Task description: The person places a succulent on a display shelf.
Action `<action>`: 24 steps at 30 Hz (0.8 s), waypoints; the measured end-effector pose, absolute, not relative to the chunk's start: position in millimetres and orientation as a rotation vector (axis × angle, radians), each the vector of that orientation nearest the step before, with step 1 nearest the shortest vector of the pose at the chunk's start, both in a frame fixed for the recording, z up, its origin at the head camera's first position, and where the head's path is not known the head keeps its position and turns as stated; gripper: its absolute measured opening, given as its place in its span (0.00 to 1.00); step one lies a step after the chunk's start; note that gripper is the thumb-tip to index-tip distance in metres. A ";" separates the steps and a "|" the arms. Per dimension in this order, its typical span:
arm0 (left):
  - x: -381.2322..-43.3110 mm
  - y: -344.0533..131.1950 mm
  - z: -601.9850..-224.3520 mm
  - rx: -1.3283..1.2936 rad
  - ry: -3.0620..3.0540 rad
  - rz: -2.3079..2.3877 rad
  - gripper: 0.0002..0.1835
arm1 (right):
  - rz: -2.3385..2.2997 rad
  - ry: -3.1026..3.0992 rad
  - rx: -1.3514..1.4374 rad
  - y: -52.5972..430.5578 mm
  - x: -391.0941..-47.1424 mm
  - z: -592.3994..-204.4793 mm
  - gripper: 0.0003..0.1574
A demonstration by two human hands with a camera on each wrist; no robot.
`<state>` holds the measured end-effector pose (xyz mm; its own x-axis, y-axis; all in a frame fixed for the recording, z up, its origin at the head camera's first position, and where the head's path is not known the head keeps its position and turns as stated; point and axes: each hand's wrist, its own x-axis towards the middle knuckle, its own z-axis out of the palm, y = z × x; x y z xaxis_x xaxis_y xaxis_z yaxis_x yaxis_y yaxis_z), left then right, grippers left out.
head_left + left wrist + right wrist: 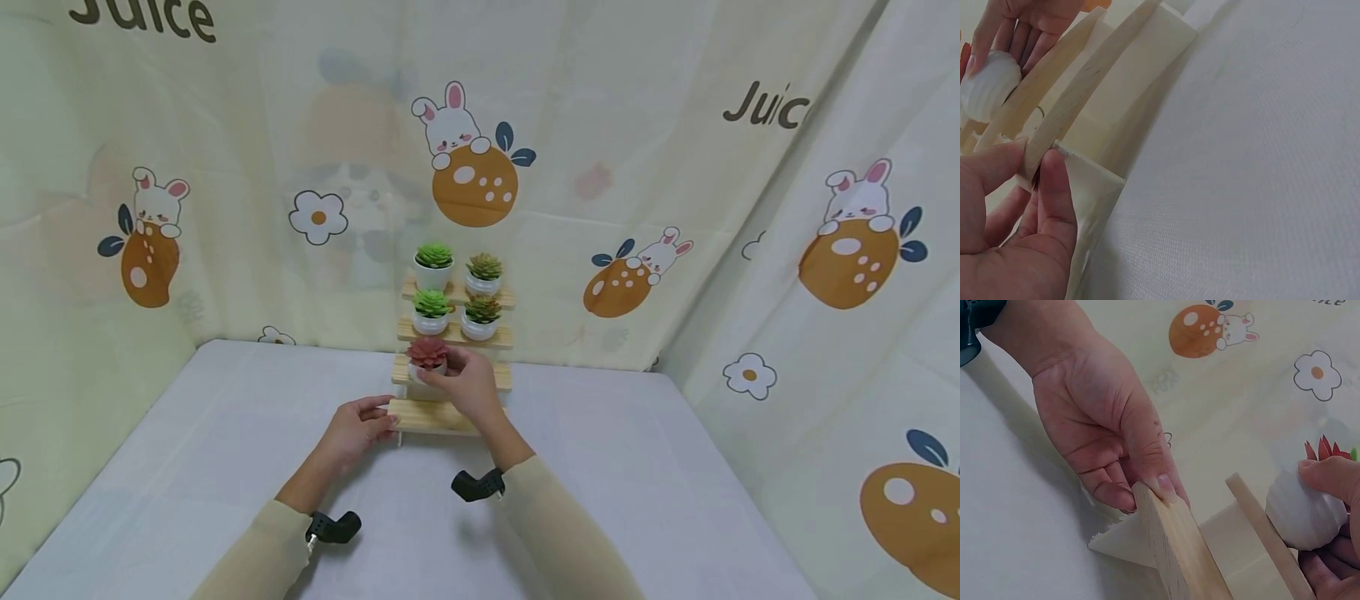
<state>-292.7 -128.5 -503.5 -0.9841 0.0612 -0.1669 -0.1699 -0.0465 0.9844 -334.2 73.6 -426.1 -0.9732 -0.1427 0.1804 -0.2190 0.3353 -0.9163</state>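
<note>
My right hand (471,385) grips a white ribbed pot with a red succulent (427,353), at the left part of the third shelf down (498,377) of a small stepped wooden stand. In the right wrist view the white pot (1307,509) is close over that shelf board, thumb on its side. My left hand (358,433) pinches the left end of the lowest shelf board (431,417) between thumb and fingers. The left wrist view shows this pinch at the board's end (1038,153), next to the stand's white side support (1088,181).
Potted green succulents stand in pairs on the upper two shelves: a bright green one (433,257) and a brownish green one (483,271) on top, similar ones below. White cloth (615,467) covers the table. A printed curtain (247,250) hangs behind the stand.
</note>
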 end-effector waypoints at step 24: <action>-296.3 -129.0 -505.2 -0.163 2.053 2.133 0.25 | 1.850 -2.387 0.381 70.0 -336.4 -435.7 0.35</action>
<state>-296.3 -129.0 -505.2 -0.9786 0.0505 -0.1997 -0.2015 -0.0331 0.9789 -336.4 70.0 -435.7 -0.9640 -0.1366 0.2283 -0.2552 0.2317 -0.9387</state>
